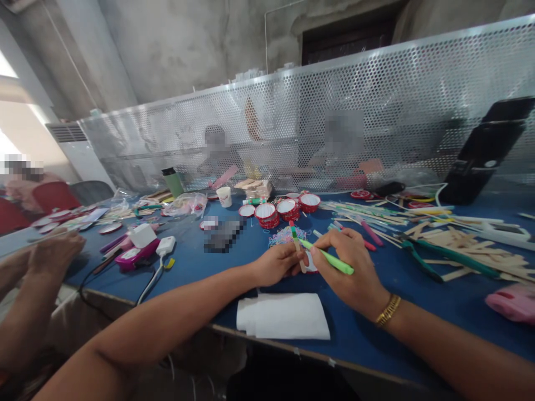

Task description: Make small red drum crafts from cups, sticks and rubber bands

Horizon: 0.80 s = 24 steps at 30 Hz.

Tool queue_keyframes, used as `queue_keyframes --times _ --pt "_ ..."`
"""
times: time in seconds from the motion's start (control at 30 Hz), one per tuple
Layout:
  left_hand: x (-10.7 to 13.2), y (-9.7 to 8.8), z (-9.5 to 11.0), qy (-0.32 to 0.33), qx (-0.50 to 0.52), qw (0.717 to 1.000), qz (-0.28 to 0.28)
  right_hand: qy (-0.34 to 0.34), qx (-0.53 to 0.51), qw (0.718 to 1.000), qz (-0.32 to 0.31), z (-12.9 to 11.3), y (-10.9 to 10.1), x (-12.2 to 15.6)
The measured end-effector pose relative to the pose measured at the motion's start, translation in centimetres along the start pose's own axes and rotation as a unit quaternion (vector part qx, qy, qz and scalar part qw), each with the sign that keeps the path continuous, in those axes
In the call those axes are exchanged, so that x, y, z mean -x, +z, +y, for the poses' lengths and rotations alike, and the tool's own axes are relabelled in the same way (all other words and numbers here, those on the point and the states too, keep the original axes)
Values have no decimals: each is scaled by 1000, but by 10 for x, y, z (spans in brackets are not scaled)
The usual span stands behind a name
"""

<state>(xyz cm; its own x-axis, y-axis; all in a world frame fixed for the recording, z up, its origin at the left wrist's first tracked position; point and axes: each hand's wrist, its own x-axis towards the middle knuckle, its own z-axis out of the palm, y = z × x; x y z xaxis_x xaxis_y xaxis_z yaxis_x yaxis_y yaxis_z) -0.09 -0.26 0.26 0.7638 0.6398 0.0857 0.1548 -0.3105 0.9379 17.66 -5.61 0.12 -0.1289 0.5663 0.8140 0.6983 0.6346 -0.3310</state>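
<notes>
My right hand (pixel 350 267) is closed around a green marker (pixel 330 257), its tip pointing left toward my other hand. My left hand (pixel 279 263) pinches a wooden craft stick (pixel 296 244) with green and red marks and steadies a small white and red round piece (pixel 310 263) on the blue table (pixel 196 273). A gold bracelet (pixel 388 311) sits on my right wrist. Both hands meet just above a folded white tissue (pixel 283 316).
Red-rimmed round lids (pixel 276 211) stand behind a heap of rubber bands (pixel 284 236). Craft sticks (pixel 468 245), markers and green-handled pliers (pixel 443 257) lie at the right. A white charger (pixel 165 245) and a pink box (pixel 136 257) are at the left. Another person's hands (pixel 54 250) work at far left. A perforated metal screen (pixel 317 122) backs the table.
</notes>
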Motion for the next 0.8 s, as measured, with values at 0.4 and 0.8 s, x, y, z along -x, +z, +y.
queue_keyframes --times 0.4,0.8 --pt "0 0 -1 2 4 1000 -1 -2 -10 1000 -4 -3 0 1" --pt "1 1 1 -3 -20 1000 4 1 -1 1000 -20 -5 0 0"
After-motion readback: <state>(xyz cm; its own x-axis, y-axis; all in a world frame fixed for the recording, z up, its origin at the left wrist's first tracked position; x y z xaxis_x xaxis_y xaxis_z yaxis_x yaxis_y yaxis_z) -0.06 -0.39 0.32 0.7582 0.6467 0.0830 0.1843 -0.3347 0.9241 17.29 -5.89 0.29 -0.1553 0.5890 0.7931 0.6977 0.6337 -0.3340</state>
